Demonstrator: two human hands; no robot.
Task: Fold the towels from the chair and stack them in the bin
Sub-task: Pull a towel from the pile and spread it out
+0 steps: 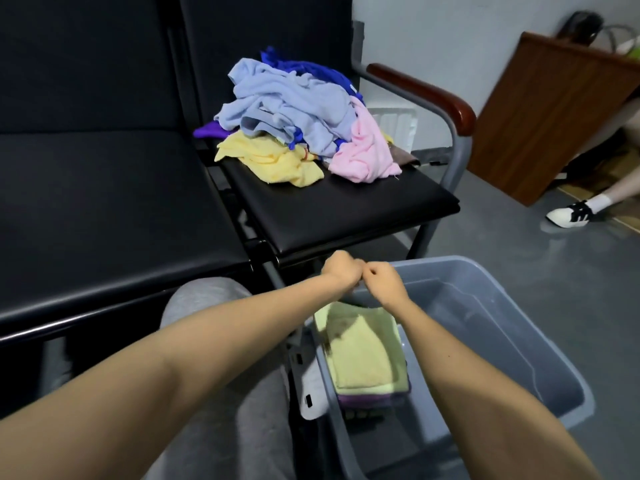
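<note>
Several folded towels (pixel 367 355), pale yellow over purple, lie stacked at the left end of the grey bin (pixel 512 327) on the floor. Above the stack's far edge the left hand (pixel 341 270) and right hand (pixel 384 282) meet knuckle to knuckle, fingers curled; cannot tell whether either pinches cloth. Beyond, unfolded towels (pixel 294 123) sit heaped on the black chair (pixel 346 209).

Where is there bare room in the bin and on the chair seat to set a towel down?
In the bin, the floor between the folded yellow-green towel stack and the right wall is bare. On the chair seat, the front strip before the towel pile is bare. Crowded: the bin's left side, the seat's back.
</note>
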